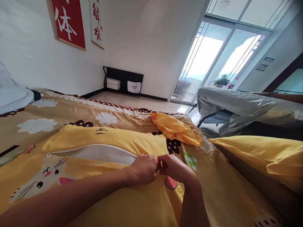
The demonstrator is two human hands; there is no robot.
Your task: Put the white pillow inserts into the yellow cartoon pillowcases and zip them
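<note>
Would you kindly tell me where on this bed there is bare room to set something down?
The brown sheet is bare between the yellow cat pillowcase and the far bed edge, and again right of the hands. It is crowded around the crumpled yellow cloth and where both hands meet at the pillowcase opening.

This is a bedroom in a home: a big bed (71, 107) (with a cartoon sheet), wall hangings (69, 22), and a balcony door (213, 60).

My left hand (144, 168) and right hand (176, 168) pinched the pillowcase (94, 189), soft matt cotton; the crumpled silver cover (246, 108) looked glossy, the floor (146, 102) polished.
</note>
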